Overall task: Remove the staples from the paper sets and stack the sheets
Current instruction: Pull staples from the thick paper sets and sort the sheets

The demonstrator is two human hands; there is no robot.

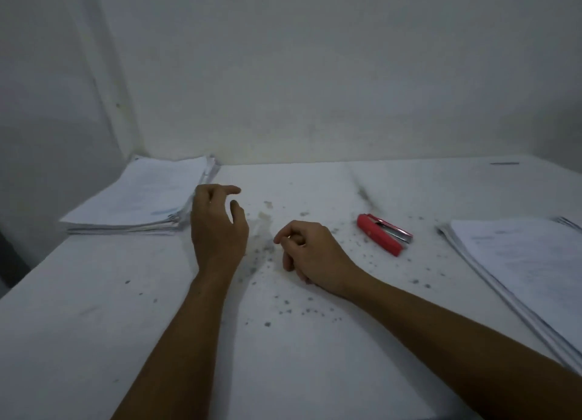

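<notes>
A stack of white printed sheets [141, 196] lies at the far left of the white table [94, 325]. Another pile of paper sets [529, 268] lies at the right edge, partly cut off by the frame. A red stapler [381, 234] rests on the table between them, right of centre. My left hand [217, 230] hovers just right of the left stack, fingers apart and holding nothing. My right hand [310, 254] rests on the table in the middle with fingers curled in; nothing can be seen in it. Several small dark specks, probably pulled staples [283, 303], are scattered around both hands.
A white wall stands directly behind the table and another closes in on the left. The table's left edge runs diagonally at the lower left, with a dark gap beyond it. A thin dark object [504, 163] lies at the far right back.
</notes>
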